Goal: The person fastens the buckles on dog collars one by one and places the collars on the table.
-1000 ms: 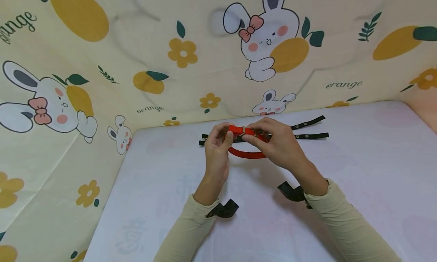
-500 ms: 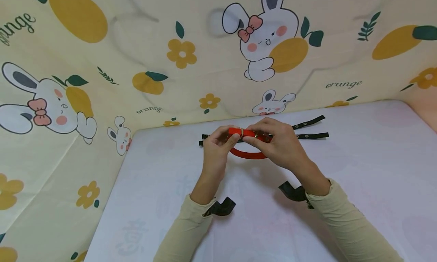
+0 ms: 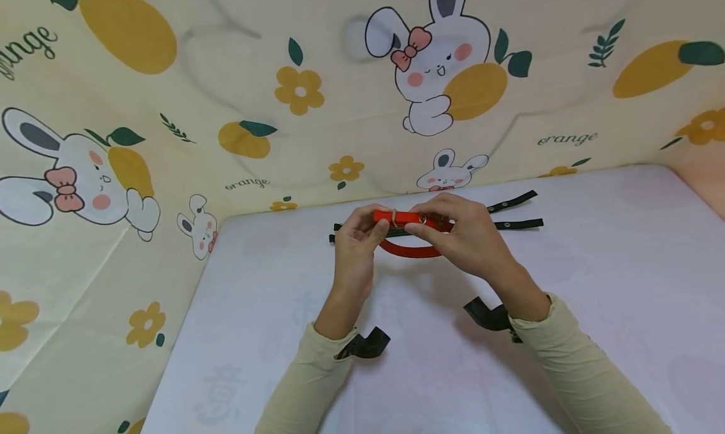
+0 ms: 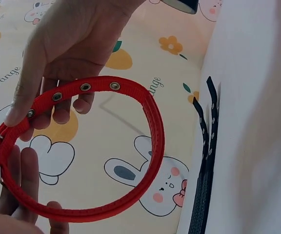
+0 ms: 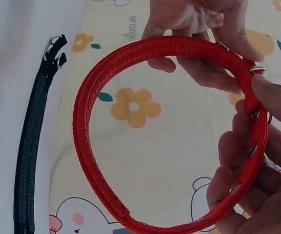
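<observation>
A red pet collar (image 3: 412,252) with metal eyelets is buckled into a round loop, held up above the table. My left hand (image 3: 357,248) pinches it between thumb and fingers left of the buckle. My right hand (image 3: 467,236) grips the strap on the other side, thumb along the front. In the right wrist view the collar (image 5: 82,131) stands as a wide ring with its metal buckle (image 5: 257,70) near the fingertips. Seen from the left wrist, eyelets (image 4: 85,87) run along the strap. Fingers hide part of the buckle area.
Behind the hands, two black collars (image 3: 520,224) with eyelets lie side by side on the white table (image 3: 419,358); their buckles (image 5: 55,48) show in the right wrist view. A patterned cloth wall (image 3: 317,132) rises at the table's back and left edges.
The red strap at the buckle has turned and slid slightly left between the hands, and an eyelet now shows beside the right thumb. My left hand has shifted a little left; both keep their hold.
</observation>
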